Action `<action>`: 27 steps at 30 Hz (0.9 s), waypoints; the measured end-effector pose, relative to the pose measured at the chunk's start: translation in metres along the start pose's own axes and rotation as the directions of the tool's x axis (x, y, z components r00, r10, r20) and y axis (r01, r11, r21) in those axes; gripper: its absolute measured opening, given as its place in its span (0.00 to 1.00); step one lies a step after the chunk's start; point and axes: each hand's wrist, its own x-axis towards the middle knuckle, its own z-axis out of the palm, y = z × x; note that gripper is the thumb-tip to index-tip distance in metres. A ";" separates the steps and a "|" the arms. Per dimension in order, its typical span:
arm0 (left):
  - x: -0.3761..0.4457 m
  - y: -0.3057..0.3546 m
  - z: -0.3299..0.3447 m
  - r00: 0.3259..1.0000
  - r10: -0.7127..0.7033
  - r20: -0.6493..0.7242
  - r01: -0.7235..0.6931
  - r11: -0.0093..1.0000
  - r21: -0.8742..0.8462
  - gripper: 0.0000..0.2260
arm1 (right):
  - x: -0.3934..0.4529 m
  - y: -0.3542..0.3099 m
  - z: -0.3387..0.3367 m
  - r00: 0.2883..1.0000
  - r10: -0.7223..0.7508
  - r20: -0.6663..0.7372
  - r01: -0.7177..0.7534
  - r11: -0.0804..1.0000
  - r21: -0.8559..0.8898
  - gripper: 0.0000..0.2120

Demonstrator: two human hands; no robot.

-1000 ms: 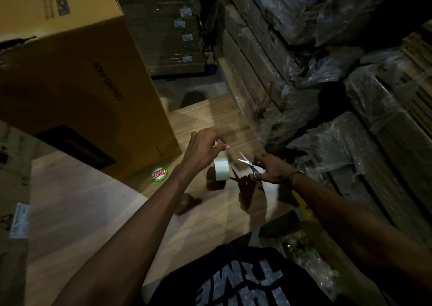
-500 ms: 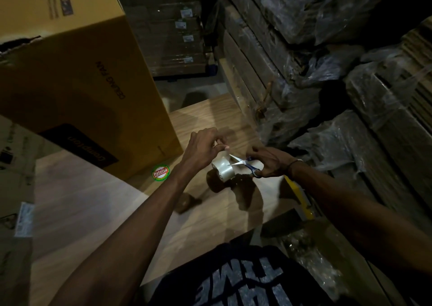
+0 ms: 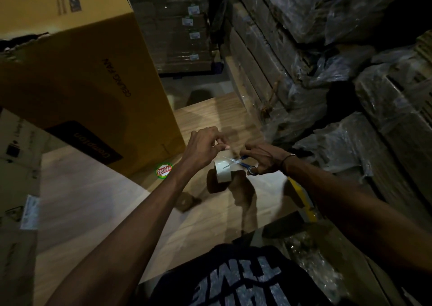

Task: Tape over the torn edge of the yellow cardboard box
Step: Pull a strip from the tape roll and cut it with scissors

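Note:
The big yellow cardboard box (image 3: 88,76) stands on the wooden table at the upper left, with a ragged tear (image 3: 23,40) along its top left edge. In front of it, above the table, my left hand (image 3: 205,145) pinches the free end of a pale tape roll (image 3: 223,171) that hangs just below its fingers. My right hand (image 3: 263,158) holds blue-handled scissors (image 3: 243,163), and their blades lie across the top of the roll beside my left fingers. Both hands are well right of the tear.
The wooden table (image 3: 93,207) carries a round red and green sticker (image 3: 164,171) and a small brown scrap (image 3: 187,201). Plastic-wrapped cardboard stacks (image 3: 339,130) crowd the right side. Pale boxes (image 3: 16,165) stand at the left. A yellow strip (image 3: 301,198) lies past the table's right edge.
My right hand has moved left with the scissors until the blades reach the tape roll. The roll has tilted, and my left hand has stayed in place.

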 end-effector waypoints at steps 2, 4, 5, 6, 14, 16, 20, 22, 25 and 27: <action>0.000 -0.001 -0.001 1.000 0.007 -0.011 -0.007 1.000 -0.001 0.03 | 0.000 -0.005 0.003 0.999 -0.013 -0.035 0.014 1.000 0.024 0.26; 0.001 -0.001 -0.001 1.000 0.003 -0.017 -0.003 1.000 -0.007 0.03 | 0.000 -0.008 0.007 0.998 -0.021 -0.053 0.022 1.000 0.020 0.26; 0.001 -0.001 -0.002 1.000 0.000 -0.016 0.000 1.000 -0.008 0.04 | 0.001 -0.010 0.009 0.998 -0.017 -0.060 0.017 1.000 0.003 0.27; 0.002 -0.001 -0.002 1.000 0.000 -0.015 0.000 1.000 -0.006 0.04 | 0.001 -0.011 0.010 0.998 -0.007 -0.067 0.006 1.000 -0.016 0.28; 0.006 -0.001 -0.001 1.000 0.003 -0.010 -0.003 1.000 0.005 0.05 | 0.003 -0.017 0.014 0.999 0.008 -0.049 -0.006 0.999 0.052 0.29; 0.006 -0.001 -0.001 1.000 -0.001 -0.005 0.001 1.000 0.008 0.04 | 0.002 -0.016 0.017 0.999 0.008 -0.048 -0.005 0.998 0.063 0.28; 0.006 -0.002 -0.002 1.000 -0.005 -0.005 0.005 1.000 0.002 0.04 | 0.000 -0.017 0.022 1.000 0.015 -0.027 -0.012 0.993 0.115 0.27; 0.007 -0.002 -0.001 1.000 -0.003 0.002 0.003 1.000 0.006 0.04 | -0.003 -0.019 0.024 1.000 0.016 -0.027 -0.011 0.988 0.156 0.25; 0.007 -0.001 -0.001 1.000 0.002 0.002 -0.002 1.000 0.010 0.04 | -0.006 -0.022 0.025 0.999 0.034 -0.018 -0.030 0.981 0.191 0.27; 0.007 -0.001 0.000 1.000 0.005 -0.003 -0.005 1.000 0.011 0.04 | -0.007 -0.024 0.024 0.999 0.033 -0.036 -0.025 0.978 0.206 0.27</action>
